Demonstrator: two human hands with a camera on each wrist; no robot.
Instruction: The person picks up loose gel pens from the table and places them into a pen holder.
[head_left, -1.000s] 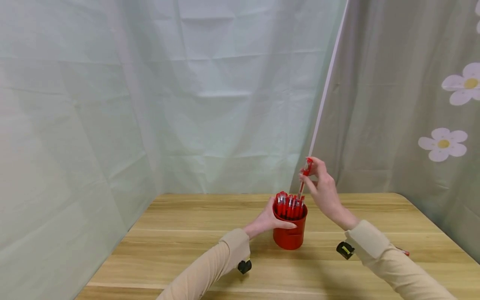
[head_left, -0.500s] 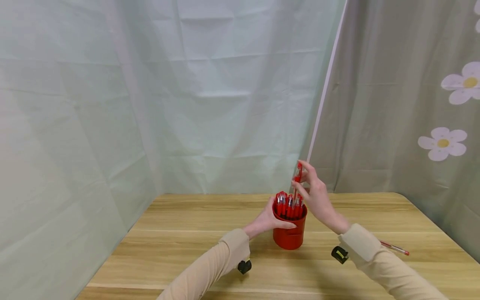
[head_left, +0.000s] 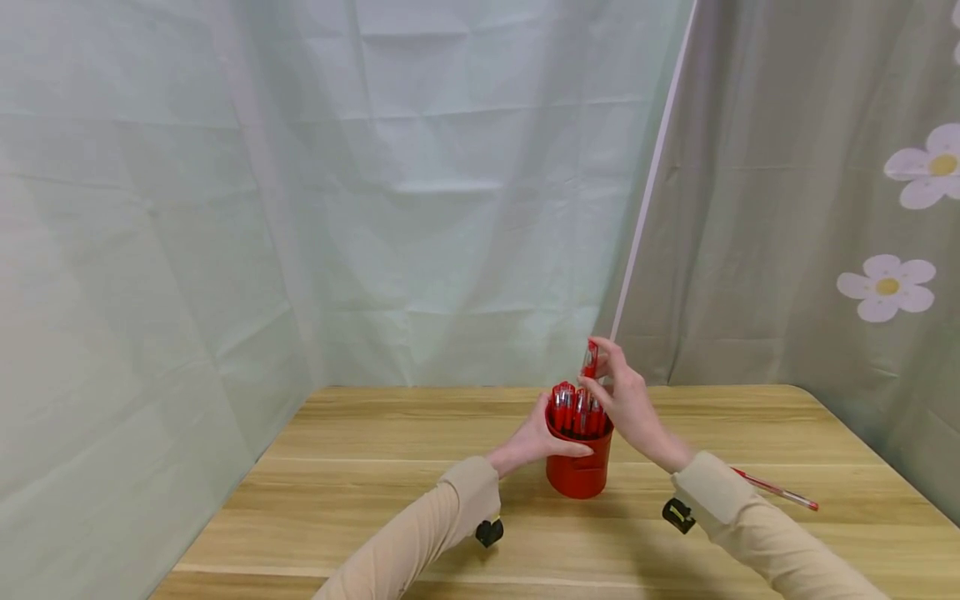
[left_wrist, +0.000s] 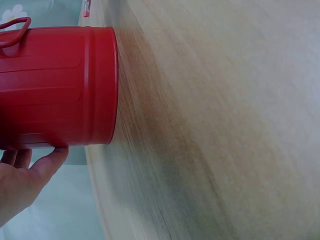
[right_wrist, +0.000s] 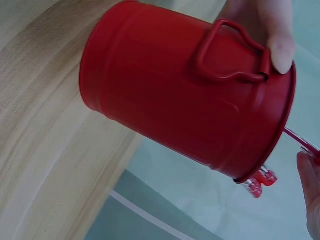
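Observation:
A red metal pen holder (head_left: 577, 477), shaped like a small bucket with wire loop handles, stands upright on the table. Several clear-barrelled pens with red caps (head_left: 566, 408) fill it, caps upward. My left hand (head_left: 534, 437) grips the holder's left side, its thumb across the front just under the rim. Over the opening, my right hand (head_left: 628, 410) pinches a red-capped pen (head_left: 590, 360) between thumb and fingers, cap up. In the right wrist view that pen's barrel (right_wrist: 295, 135) runs down past the rim into the holder, its lower end hidden inside.
One more red pen (head_left: 780, 492) lies on the wooden table (head_left: 390, 475), partly behind the right sleeve. Pale curtains (head_left: 450, 208) hang behind the table's far edge. Each wrist carries a small black device (head_left: 678, 515).
My right hand has moved left and down, lowering its pen further into the holder. The sleeve's shift uncovers more of the loose pen. My left hand keeps its grip in place.

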